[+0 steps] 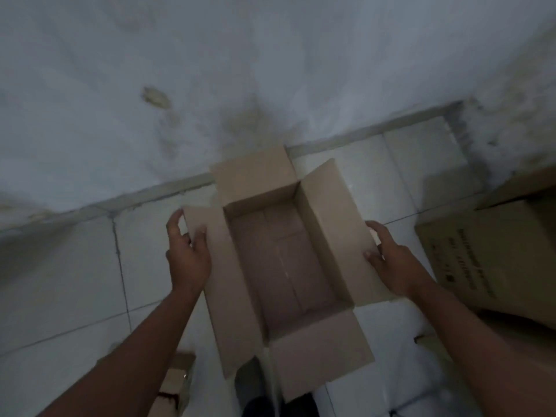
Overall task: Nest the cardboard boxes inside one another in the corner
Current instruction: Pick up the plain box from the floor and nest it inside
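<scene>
Two bare hands grip one open cardboard box [282, 260] by its long side flaps: the left hand [188, 254] pinches the left flap, the right hand [388, 257] clasps the right flap's edge. Its long axis runs away from the person toward the stained grey wall [210, 85], mouth facing up, all four plain brown flaps splayed. It sits over pale floor tiles [75, 281]. A printed larger box [496, 251] stands to the right, and a small carton [177, 383] lies near the left forearm.

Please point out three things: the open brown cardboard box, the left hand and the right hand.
Open brown cardboard box [282, 260]: head view, on its inside floor.
Left hand [188, 257]: head view, back of hand, on the left flap.
Right hand [391, 260]: head view, back of hand, on the right flap.
</scene>
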